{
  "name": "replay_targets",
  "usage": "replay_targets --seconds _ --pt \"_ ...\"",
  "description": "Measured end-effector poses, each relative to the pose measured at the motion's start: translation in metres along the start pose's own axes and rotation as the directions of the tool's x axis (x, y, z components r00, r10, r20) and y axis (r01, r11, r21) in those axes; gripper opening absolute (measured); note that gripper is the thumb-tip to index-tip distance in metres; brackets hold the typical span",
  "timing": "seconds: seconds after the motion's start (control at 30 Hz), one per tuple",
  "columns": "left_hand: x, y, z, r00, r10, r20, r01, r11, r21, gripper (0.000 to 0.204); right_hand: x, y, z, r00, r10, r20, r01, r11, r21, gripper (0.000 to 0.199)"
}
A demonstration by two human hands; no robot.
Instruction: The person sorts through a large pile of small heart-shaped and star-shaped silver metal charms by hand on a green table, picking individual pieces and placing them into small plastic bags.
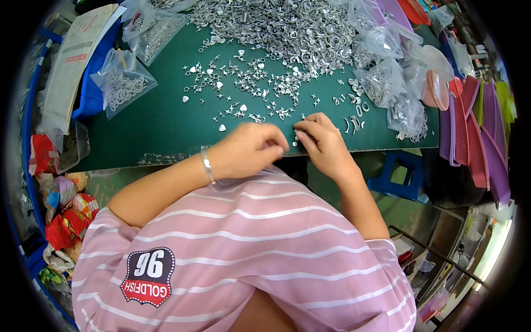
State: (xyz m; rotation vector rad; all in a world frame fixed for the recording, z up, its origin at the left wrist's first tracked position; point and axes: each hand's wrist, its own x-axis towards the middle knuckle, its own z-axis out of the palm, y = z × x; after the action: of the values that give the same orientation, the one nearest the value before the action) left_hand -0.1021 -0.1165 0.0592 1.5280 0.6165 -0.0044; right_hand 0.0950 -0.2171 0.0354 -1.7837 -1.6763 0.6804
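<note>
My left hand [249, 149], with a silver bracelet [207, 165] on its wrist, is just over the table's front edge. Its fingers are curled toward the thumb and a little blurred; anything they hold is hidden. Beside it, my right hand [326, 145] rests at the edge, thumb and fingers drawn together at small silver metal pieces [295, 143], whose exact shape I cannot make out. Beyond both hands lie scattered silver star, ring and heart charms [265, 88]. Some curved silver pieces [354, 124] sit right of my right hand.
A large heap of silver metal parts [282, 30] covers the back of the green table [166, 122]. Bags of rings [123, 83] and a blue tray [91, 91] stand left. Plastic bags [406, 105] and coloured strips [475, 133] are right, a blue stool [397, 176] below.
</note>
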Motion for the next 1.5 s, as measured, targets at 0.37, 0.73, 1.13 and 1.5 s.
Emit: replay_targets --seconds 0.37,0.73,1.13,1.5 --pt "0.019 -0.064 0.086 0.941 -0.29 0.175 0.145 -0.12 -0.982 0.042 -0.004 -0.004 0.006 0.955 -0.282 0.093 0.293 0.945 -0.145 0.019" --pt "0.005 -0.084 0.079 0.963 -0.252 0.093 0.093 -0.012 -0.996 0.028 -0.014 -0.016 0.022 0.912 -0.386 0.137 0.335 0.896 0.291 0.014" --pt "0.008 0.018 0.021 0.314 0.736 -0.599 -0.214 0.67 0.711 0.015 0.067 -0.085 0.04 0.919 -0.017 0.394 -0.355 -0.473 0.807 0.042" --pt "-0.069 -0.061 -0.036 0.212 0.647 -0.733 0.041 0.743 0.668 0.015 0.218 -0.063 -0.002 0.943 0.178 0.281 -0.24 -0.223 0.945 0.021"
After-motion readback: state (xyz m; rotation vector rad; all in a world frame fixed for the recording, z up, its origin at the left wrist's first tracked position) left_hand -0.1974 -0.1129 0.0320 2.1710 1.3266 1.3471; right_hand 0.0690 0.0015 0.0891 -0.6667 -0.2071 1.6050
